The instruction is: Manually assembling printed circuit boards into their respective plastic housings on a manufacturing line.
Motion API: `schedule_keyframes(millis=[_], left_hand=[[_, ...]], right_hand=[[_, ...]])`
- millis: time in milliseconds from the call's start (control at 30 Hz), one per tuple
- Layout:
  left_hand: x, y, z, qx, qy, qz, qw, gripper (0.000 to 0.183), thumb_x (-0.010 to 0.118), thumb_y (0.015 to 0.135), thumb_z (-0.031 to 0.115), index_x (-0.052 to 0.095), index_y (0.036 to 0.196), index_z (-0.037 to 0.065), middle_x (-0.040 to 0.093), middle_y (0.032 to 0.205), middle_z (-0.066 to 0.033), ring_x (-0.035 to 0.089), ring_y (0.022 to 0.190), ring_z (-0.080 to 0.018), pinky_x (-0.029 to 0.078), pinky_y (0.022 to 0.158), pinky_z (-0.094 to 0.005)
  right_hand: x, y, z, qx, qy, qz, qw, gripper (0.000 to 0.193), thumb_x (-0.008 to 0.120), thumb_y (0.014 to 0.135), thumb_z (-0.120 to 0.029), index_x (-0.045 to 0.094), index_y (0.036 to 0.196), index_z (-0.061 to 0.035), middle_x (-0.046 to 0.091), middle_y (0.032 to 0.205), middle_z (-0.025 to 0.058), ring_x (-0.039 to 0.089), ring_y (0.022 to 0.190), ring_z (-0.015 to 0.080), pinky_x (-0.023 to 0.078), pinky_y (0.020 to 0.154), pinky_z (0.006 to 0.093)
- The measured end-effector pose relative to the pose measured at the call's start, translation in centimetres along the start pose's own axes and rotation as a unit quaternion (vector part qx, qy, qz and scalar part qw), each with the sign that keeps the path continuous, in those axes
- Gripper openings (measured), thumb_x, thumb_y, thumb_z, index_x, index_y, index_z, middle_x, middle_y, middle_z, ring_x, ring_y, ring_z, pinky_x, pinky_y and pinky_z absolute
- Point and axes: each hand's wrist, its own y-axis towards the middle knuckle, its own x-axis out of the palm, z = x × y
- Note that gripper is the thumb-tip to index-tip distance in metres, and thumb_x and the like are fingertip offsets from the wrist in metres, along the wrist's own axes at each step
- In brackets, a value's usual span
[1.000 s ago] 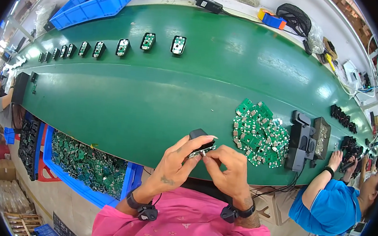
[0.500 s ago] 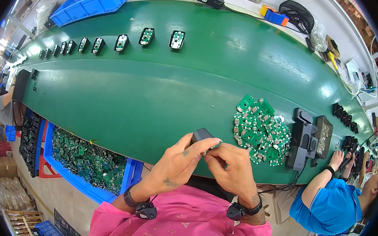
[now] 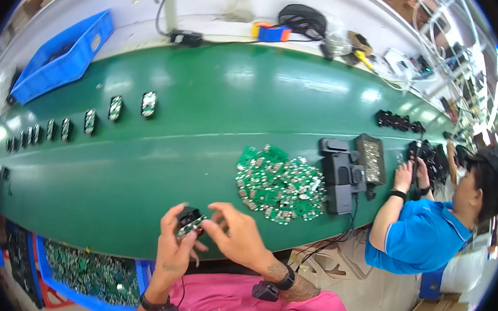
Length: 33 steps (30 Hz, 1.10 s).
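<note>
My left hand [image 3: 172, 249] is closed around a small black plastic housing [image 3: 188, 213], just over the near edge of the green table. A green circuit board [image 3: 191, 226] with silver parts shows at the side of the housing facing me. My right hand [image 3: 235, 236] is at its right, thumb beside the board's edge, index finger raised and apart from the thumb. I see nothing held between them. Beyond my right hand lies a heap of loose green circuit boards [image 3: 281, 187].
Housings with boards [image 3: 116, 109] stand in a row at the far left. A blue bin [image 3: 63, 65] is behind them. Right of the heap stand a dark grey device [image 3: 338, 183] and a tray of small metal parts [image 3: 371, 159]. A blue crate of boards [image 3: 126, 309] sits below the table. A co-worker [image 3: 424, 228] works at right.
The view has swung to the right, so the table's things appear further left. The housing has been turned and now shows its board. My right hand's fingers have spread.
</note>
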Motion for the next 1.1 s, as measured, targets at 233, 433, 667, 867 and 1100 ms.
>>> schedule_keyframes(millis=[233,433,667,867,1100], left_hand=[[0.1,1.4,-0.2,0.005,-0.003,-0.044,0.999,0.058,0.059,0.085,-0.013,0.041,0.138,0.001,0.06,0.118,-0.0156,0.071,0.081,-0.0194,0.054,0.055,-0.0211],[0.9,2.4,-1.4,0.128,0.026,-0.008,0.991,0.051,0.07,0.087,-0.001,0.05,0.135,0.001,0.06,0.115,-0.009,0.062,0.089,-0.01,0.055,0.069,-0.0204],[1.5,2.0,-0.7,0.041,0.004,-0.024,0.999,0.051,0.069,0.086,-0.004,0.05,0.134,0.0,0.06,0.117,-0.0101,0.063,0.095,-0.0139,0.055,0.077,-0.025],[2.1,2.6,-1.3,0.1,0.052,0.004,0.994,0.041,0.065,0.089,-0.003,0.055,0.13,-0.001,0.062,0.117,-0.0096,0.063,0.1,-0.0148,0.054,0.083,-0.0262],[1.7,3.6,-3.3,0.229,0.172,0.062,0.956,0.037,0.061,0.093,0.003,0.057,0.129,-0.003,0.065,0.113,-0.0108,0.064,0.096,-0.0168,0.053,0.085,-0.0286]], right_hand=[[0.6,-0.6,1.7,0.033,0.098,0.01,0.995,0.02,0.074,0.089,-0.015,0.067,0.095,0.0033,0.068,0.072,0.0113,0.065,0.059,0.0138,0.051,0.054,0.0272],[2.5,-1.2,0.9,-0.108,0.104,0.101,0.983,0.017,0.073,0.088,-0.014,0.068,0.093,0.0018,0.067,0.078,0.0084,0.062,0.059,0.0165,0.048,0.053,0.0298],[1.0,-0.1,2.4,0.066,0.298,0.015,0.952,0.022,0.066,0.096,-0.017,0.067,0.088,0.0035,0.06,0.069,0.0025,0.053,0.06,0.0058,0.043,0.052,0.0275],[-0.1,0.6,1.7,0.032,0.227,-0.045,0.972,0.027,0.065,0.097,-0.021,0.065,0.084,0.0027,0.06,0.062,0.0029,0.052,0.057,0.0059,0.042,0.05,0.0285],[-1.0,0.2,0.7,0.02,0.141,-0.084,0.986,0.022,0.063,0.096,-0.016,0.062,0.082,0.0008,0.062,0.065,0.0136,0.059,0.054,0.0257,0.043,0.052,0.0379]])
